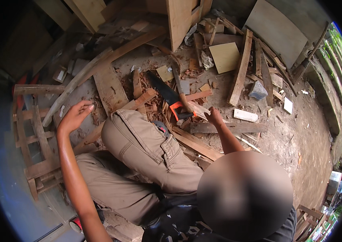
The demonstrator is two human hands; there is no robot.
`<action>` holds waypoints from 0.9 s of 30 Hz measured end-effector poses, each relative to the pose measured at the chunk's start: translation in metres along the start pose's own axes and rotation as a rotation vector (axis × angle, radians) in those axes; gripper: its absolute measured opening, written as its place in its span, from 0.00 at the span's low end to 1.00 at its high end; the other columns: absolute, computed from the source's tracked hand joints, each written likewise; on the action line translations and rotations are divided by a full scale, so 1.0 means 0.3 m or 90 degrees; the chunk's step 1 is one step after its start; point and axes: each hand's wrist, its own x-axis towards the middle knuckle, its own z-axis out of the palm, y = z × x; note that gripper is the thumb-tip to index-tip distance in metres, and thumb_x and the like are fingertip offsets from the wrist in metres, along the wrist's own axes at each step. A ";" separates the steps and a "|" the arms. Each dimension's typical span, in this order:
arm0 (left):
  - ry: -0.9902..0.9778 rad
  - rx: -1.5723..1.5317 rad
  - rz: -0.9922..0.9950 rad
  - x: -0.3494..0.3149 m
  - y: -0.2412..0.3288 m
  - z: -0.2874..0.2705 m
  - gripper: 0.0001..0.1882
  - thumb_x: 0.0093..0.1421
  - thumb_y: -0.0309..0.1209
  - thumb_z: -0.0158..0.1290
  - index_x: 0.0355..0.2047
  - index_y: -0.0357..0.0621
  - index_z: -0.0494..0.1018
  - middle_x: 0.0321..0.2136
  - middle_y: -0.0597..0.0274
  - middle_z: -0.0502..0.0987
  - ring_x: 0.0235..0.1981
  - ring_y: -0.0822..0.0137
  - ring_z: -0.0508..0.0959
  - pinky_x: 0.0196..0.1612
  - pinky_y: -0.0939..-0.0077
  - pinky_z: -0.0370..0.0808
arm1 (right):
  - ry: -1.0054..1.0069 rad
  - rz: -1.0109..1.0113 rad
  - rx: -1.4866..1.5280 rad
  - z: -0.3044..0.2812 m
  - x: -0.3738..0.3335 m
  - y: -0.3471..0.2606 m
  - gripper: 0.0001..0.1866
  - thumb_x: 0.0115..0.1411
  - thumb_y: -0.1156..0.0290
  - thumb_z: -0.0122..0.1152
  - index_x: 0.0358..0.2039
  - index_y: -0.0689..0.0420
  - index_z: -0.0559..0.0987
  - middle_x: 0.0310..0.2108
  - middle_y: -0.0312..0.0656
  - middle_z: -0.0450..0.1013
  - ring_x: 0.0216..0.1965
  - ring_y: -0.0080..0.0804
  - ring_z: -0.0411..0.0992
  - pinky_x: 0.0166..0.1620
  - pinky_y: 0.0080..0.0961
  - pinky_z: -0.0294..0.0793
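My left hand (pixel 75 116) is raised beside my left knee, fingers loosely apart, holding nothing. On the right, my right hand (pixel 215 117) is closed at the end of a pale strip of wood (pixel 199 109); what lies inside its fingers is hidden. Just left of that hand, a handsaw (pixel 165 89) with a dark blade and an orange-and-black handle lies on the scraps. A curved brown wooden piece (pixel 181 88) leans across it. Beneath my right hand runs a weathered wooden beam (pixel 229 128).
Wood shavings and offcuts cover the ground. A square pale board (pixel 224 57), a long plank (pixel 241 68) and a grey stone (pixel 258 90) lie ahead to the right. A slatted wooden frame (pixel 37 139) stands at left. An upright panel (pixel 181 24) stands at the back.
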 end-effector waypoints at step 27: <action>-0.112 0.123 -0.085 0.061 -0.135 0.004 0.26 0.65 0.45 0.55 0.52 0.33 0.72 0.45 0.44 0.79 0.47 0.55 0.79 0.50 0.63 0.75 | -0.043 -0.099 0.051 -0.049 0.497 -0.284 0.20 0.58 0.55 0.60 0.24 0.61 0.82 0.25 0.56 0.78 0.31 0.52 0.79 0.34 0.43 0.77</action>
